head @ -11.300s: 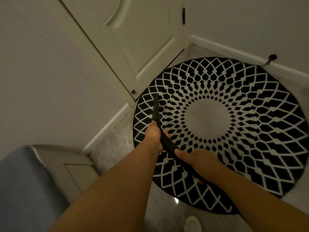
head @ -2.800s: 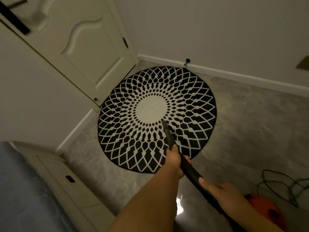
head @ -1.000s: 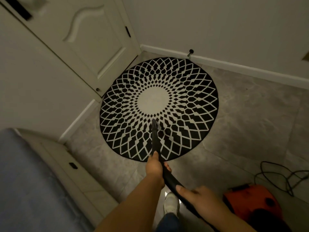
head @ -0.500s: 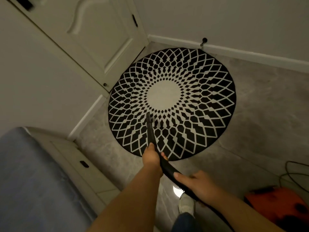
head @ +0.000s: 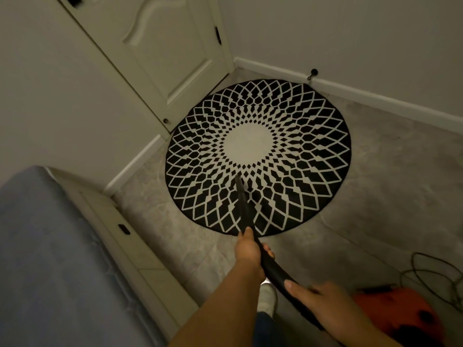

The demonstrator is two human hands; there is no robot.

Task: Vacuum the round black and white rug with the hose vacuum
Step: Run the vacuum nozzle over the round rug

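The round black and white rug [head: 258, 156] is lying flat on the grey floor [head: 375, 186], filling the corner where the white door [head: 160, 46] and the far wall's baseboard [head: 375, 96] are meeting. Its pale centre disc is sitting in the middle of rings of black diamonds.

The black vacuum wand [head: 244, 206] is reaching in over the rug's near edge, with its narrow tip resting on the patterned band just short of the rug's pale centre. The left hand [head: 249, 254] is wrapping round the wand just outside the rug's near edge, fingers curling under the tube and the thumb lying along its top. The right hand [head: 318, 301] is gripping the thicker, curved end of the wand farther back from the rug, with the thumb stretching forward along the tube and the fingers closing round it.

Behind the right hand, away from the rug, the orange vacuum body [head: 400, 316] is sitting on the floor, with a loose black cord [head: 436, 274] looping beside it. To the rug's near left, a blue bed [head: 50, 259] with a cream frame [head: 130, 246] is standing against the wall. A small dark door stopper [head: 312, 72] is sticking out of the baseboard just beyond the rug's far edge. A pale shoe [head: 266, 299] is showing below the wand.
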